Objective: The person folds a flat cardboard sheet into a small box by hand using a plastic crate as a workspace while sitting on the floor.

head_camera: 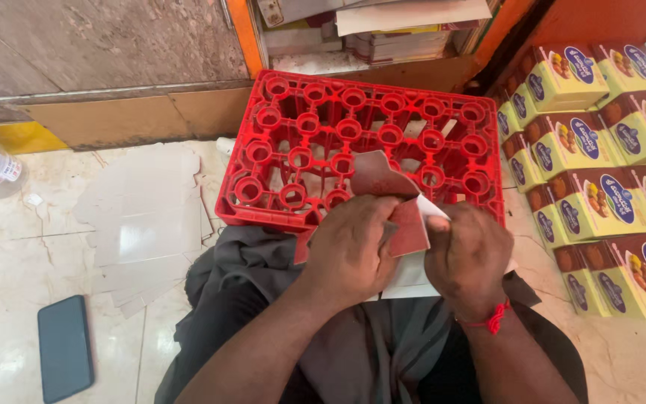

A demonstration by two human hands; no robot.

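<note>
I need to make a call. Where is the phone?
In the head view the phone lies on the floor at lower left, beside the flat cardboard sheets.

1. We see a red crate (360, 142) patterned with rings.
2. The card (398, 202) is reddish-brown outside, white inside.
3. The boxes (600, 172) are yellow-green and brown with blue ovals.
4. A red thread (491, 320) circles the right wrist.
5. The phone (65, 348) is dark teal.
6. The floor (9, 247) is cream marble.
</note>
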